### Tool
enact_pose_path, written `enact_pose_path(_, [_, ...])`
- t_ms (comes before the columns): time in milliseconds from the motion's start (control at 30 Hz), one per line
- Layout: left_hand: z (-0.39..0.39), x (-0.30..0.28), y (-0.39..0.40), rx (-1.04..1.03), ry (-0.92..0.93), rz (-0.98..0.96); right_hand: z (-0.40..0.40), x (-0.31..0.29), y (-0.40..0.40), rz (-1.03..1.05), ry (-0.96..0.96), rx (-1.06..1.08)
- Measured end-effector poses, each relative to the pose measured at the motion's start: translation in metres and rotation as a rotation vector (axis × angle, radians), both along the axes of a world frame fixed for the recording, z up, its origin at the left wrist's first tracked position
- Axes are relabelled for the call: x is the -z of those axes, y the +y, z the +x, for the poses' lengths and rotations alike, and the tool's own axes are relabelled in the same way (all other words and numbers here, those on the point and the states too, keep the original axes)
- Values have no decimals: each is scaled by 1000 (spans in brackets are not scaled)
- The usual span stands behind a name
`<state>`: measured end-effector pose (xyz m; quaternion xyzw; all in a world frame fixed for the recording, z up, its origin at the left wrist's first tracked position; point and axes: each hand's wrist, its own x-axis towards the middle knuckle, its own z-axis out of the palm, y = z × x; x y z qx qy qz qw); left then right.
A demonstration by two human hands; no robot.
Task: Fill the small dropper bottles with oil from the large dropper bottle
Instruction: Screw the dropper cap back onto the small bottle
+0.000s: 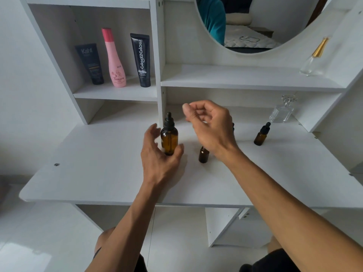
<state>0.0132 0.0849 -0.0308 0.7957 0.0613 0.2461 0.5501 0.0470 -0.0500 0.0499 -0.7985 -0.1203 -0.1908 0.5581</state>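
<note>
The large amber dropper bottle [169, 137] stands upright on the white desk [98, 173] with its black dropper cap on. My left hand [160, 154] reaches around its lower part, fingers spread to the left and thumb by the right of its base, not closed on it. My right hand [209, 126] hovers above the desk with loosely curled fingers and nothing visible in it. Below it stands a small amber bottle [203, 155] with no cap. Another small amber bottle [261, 135], capped, stands to the right. A dark piece [233, 126] peeks out behind my right hand.
A clear glass perfume bottle [282, 111] stands at the back right under the shelf. Two dark tubes and a pink bottle [115, 59] sit in the left cubby. A gold-capped glass bottle [314, 59] is on the upper shelf below the round mirror [255, 22].
</note>
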Motion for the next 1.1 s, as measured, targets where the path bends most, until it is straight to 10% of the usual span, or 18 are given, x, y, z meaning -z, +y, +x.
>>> enact_pose_path(300, [-30,-9,-24,-94,-401,235,-24,40,-81,-239,37,231])
enact_pose_path(567, [-18,-4,-61,191,127,363,-31,74,-84,-394,204,274])
enact_pose_path(1100, [-6,7,-65,160,124,284,-29,37,-91,-111,153,97])
